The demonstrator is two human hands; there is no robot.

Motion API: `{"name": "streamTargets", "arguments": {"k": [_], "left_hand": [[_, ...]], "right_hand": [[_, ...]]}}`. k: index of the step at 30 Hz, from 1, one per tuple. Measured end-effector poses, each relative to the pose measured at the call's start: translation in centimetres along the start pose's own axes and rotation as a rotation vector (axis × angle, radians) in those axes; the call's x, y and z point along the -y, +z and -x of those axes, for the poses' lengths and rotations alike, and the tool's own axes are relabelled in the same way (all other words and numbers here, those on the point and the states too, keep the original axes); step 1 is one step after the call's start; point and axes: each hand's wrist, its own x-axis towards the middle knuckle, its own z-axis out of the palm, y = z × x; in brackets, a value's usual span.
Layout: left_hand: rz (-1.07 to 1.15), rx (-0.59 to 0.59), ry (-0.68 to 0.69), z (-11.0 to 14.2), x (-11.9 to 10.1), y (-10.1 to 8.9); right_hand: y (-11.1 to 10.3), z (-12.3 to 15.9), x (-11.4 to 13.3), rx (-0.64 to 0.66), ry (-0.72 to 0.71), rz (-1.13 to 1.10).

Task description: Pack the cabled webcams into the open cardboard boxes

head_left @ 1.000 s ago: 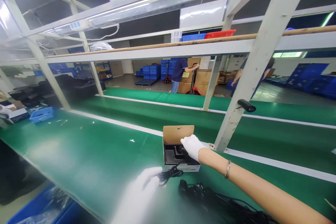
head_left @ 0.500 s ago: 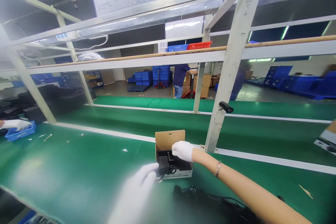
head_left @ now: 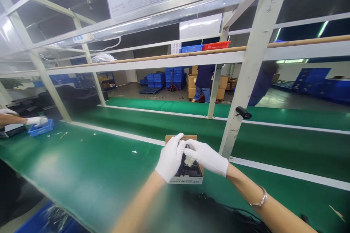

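Both hands wear white gloves and meet over a small open cardboard box [head_left: 191, 180], which has a white printed front and a black insert inside. My left hand [head_left: 170, 158] is closed over the box's left part, around a black cable [head_left: 187, 146] that is mostly hidden by the gloves. From the right, my right hand [head_left: 207, 156] reaches in with curled fingers, pinching at the same dark cable. The box's raised lid [head_left: 188, 137] shows behind the fingers. Nearer to me, blurred black cables [head_left: 240, 215] lie on the green bench.
A white metal post [head_left: 247, 76] with a black cylindrical part [head_left: 243, 112] rises just behind the box on the right. At far left, a co-worker's gloved hand [head_left: 38, 121] is at a blue tray [head_left: 42, 128]. Paper scraps dot the green bench top [head_left: 90, 174].
My left hand has moved up and right with the cable, from the box's front left corner to over it. My right hand has turned to meet it. The view has shifted slightly left.
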Motion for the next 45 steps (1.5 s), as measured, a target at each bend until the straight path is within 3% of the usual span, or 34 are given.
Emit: {"name": "streamTargets", "arguments": {"k": [3,7,10,12,15,19,22,25,32,36,39,42,45], "left_hand": [[0.158,0.169,-0.06,0.0,-0.2,1.0],[0.164,0.596,-0.036,-0.9,0.3,0.8],[-0.045,0.663,-0.01,-2.0,1.8,0.9],[-0.159,0.671,0.005,-2.7,3.1,1.3],[-0.314,0.756,0.048,-2.9,4.7,2.3],[-0.485,0.84,0.13,-1.6,5.9,3.3],[-0.657,0.804,0.176,-0.4,6.3,3.9],[-0.799,0.768,0.157,0.1,6.8,4.3],[-0.808,0.749,0.128,-0.8,8.1,5.9],[-0.812,0.643,0.132,-1.0,7.0,6.1],[-0.827,0.511,0.168,0.0,5.9,4.4],[-0.811,0.35,0.203,3.2,6.3,1.6],[-0.658,0.106,0.053,8.2,8.3,-0.5]], "right_hand": [[0.0,0.2,-1.0,0.008,0.026,-0.072],[0.1,0.0,-2.0,-0.143,0.123,0.035],[0.1,-0.4,-3.3,-0.238,0.203,0.166],[0.2,-0.8,-4.5,-0.165,0.13,0.367],[1.0,-1.2,-6.1,0.102,0.026,0.668],[3.4,-1.8,-7.2,0.266,0.006,0.818],[5.1,-2.4,-7.4,0.381,-0.013,0.892],[5.4,-2.8,-7.3,0.442,-0.012,0.924],[4.4,-1.6,-6.3,0.396,-0.001,0.733],[7.5,-1.5,-6.5,0.442,0.178,0.697],[9.1,-2.8,-7.2,0.439,0.277,0.752],[7.1,-5.0,-8.7,0.374,0.342,0.81],[2.3,-7.2,-10.9,0.254,0.414,0.862]]}}
